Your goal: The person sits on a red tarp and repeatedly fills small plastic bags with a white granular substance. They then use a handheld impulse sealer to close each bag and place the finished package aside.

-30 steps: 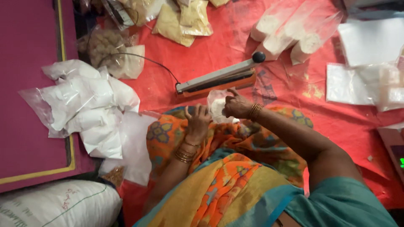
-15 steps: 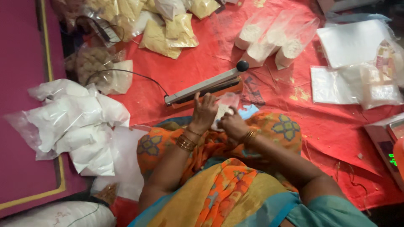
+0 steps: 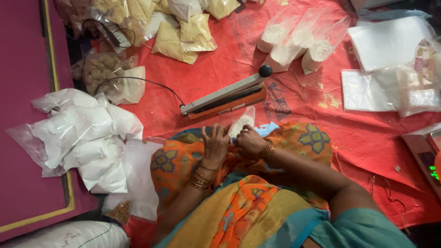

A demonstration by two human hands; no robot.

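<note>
Left hand (image 3: pixel 215 143): fingers curled loosely, fingertips pressed against the lower edge of a small clear pouch (image 3: pixel 242 124) partly filled with white powder. Right hand (image 3: pixel 250 140): closed in a pinch on the same pouch from the other side, a scrap of light blue paper (image 3: pixel 268 129) just beside its knuckles. Gold bangles on both wrists. The pouch stands tilted over the person's lap, its open top leaning toward the impulse sealer (image 3: pixel 223 98).

The sealer is a long grey bar with orange base and black knob, lying diagonally on the red plastic sheet (image 3: pixel 367 138) just beyond the hands; a black cord (image 3: pixel 138 79) runs from it to the left.

Beyond the sealer: three upright clear bags (image 3: pixel 298 43) of white powder, tops open, close together. Upper left: several flat pouches of yellowish powder (image 3: pixel 183 34), overlapping. Left of those, a clear bag of round brown pieces (image 3: pixel 98 69).

Left of the person: a heap of sealed white-powder packets (image 3: pixel 82 138), resting partly on a magenta mat (image 3: pixel 23 92) with a yellow border.

Right side: stacks of empty clear plastic bags (image 3: pixel 386 41), flat, some overlapping. Far right edge: a weighing scale (image 3: pixel 425 154) with a green lit display, only partly in view.

Bottom left corner: a white woven sack (image 3: pixel 69 235).
</note>
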